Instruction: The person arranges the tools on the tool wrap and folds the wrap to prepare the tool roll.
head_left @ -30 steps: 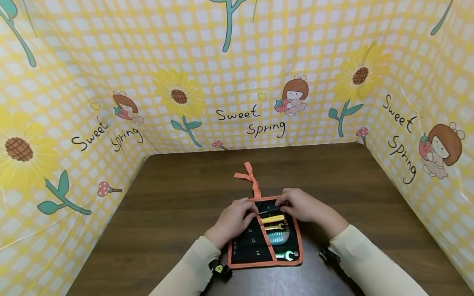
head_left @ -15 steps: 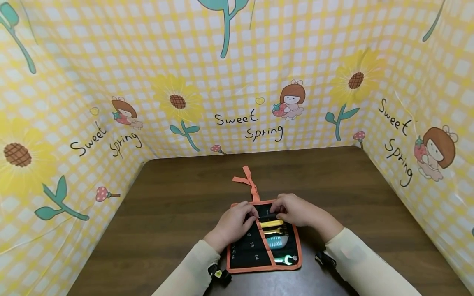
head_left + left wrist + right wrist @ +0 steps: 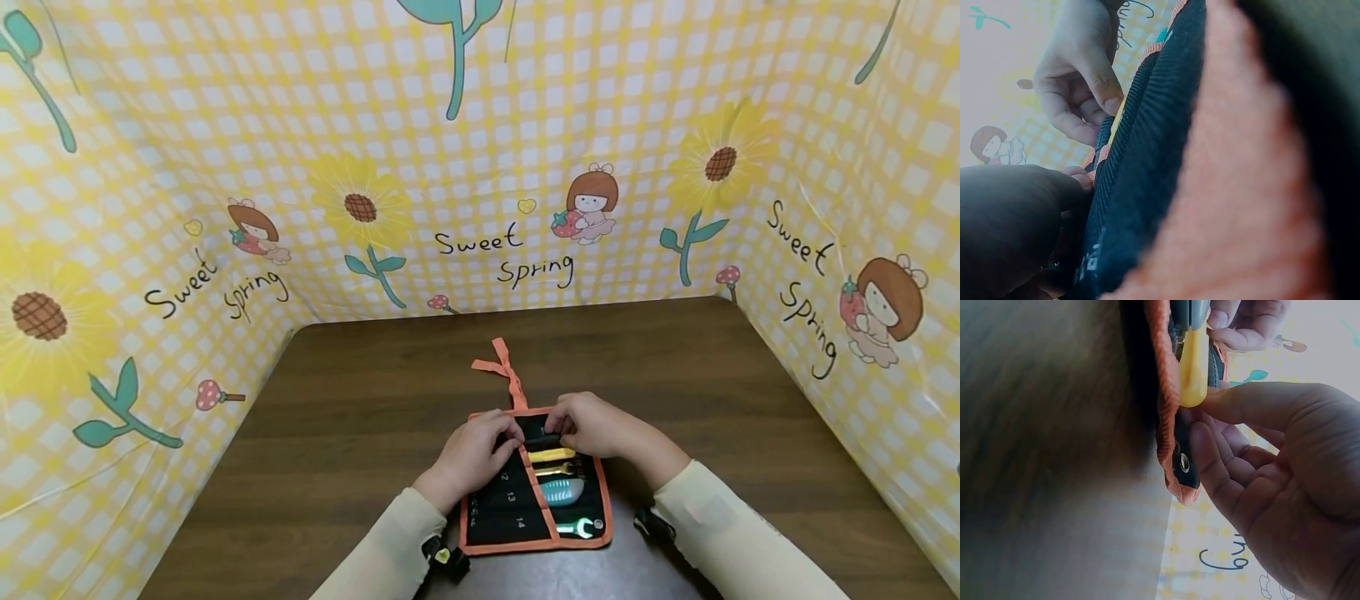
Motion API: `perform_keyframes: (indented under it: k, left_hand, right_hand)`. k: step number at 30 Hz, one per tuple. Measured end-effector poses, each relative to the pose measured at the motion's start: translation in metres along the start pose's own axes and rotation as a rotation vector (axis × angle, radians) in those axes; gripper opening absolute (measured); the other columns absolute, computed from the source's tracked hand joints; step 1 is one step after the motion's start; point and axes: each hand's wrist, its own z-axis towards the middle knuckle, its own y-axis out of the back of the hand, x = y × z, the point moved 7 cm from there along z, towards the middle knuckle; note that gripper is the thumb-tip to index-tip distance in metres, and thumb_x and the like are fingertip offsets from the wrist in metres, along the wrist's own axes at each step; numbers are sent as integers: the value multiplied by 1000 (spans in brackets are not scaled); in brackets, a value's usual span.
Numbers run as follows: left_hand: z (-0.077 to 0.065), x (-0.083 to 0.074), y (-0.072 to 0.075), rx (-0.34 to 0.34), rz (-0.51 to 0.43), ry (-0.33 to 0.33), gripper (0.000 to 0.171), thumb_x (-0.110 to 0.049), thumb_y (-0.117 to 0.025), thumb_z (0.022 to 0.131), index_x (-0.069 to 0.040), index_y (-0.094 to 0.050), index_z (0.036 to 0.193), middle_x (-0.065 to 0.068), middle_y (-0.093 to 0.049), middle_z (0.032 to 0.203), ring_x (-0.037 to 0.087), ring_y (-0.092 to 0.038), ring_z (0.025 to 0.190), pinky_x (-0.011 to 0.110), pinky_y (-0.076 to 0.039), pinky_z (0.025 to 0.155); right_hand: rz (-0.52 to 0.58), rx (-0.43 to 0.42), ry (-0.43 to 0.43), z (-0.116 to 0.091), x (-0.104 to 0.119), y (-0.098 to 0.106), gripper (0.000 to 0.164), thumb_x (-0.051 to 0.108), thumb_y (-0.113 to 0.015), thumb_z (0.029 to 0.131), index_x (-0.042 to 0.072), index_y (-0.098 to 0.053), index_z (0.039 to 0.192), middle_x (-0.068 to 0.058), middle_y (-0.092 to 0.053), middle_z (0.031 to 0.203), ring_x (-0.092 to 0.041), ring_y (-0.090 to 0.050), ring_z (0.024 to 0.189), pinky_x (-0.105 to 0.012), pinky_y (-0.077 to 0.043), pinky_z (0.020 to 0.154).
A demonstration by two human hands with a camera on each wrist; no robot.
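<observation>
A black tool roll (image 3: 491, 525) with orange trim lies unrolled on the table. My left hand (image 3: 476, 454) is at its upper left and pinches the orange pocket edge (image 3: 1105, 152) between thumb and finger. With thumb and fingers my right hand (image 3: 596, 425) holds a black-handled tool (image 3: 542, 442) at the top pocket; its far end is hidden. Below it, a yellow handle (image 3: 551, 455), a brass-coloured wrench (image 3: 557, 470), a teal handle (image 3: 562, 492) and a silver open-end wrench (image 3: 577, 527) stick out of the pockets. In the right wrist view the thumb is close to the yellow handle (image 3: 1194, 375).
An orange tie strap (image 3: 510, 375) extends from the roll toward the back of the brown wooden table (image 3: 360, 400). A yellow checked cloth (image 3: 480, 158) with printed flowers walls in the back and both sides. A metal snap (image 3: 1184, 462) sits near the roll's corner.
My right hand has shifted slightly left toward the pocket edge, moving the black-handled tool; its thin shaft, visible earlier, no longer shows. My left hand keeps its place on the pocket edge.
</observation>
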Motion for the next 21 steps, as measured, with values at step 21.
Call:
perform_keyframes:
  k: [21]
  left_hand:
    - [-2, -3, 2, -41, 32, -21, 10, -21, -73, 101, -30, -72, 100, -16, -63, 103, 3, -63, 89, 32, -55, 79]
  right_hand:
    - [-5, 39, -12, 7, 5, -4, 20, -3, -75, 92, 13, -79, 103, -1, -74, 97, -8, -66, 85, -32, -57, 77]
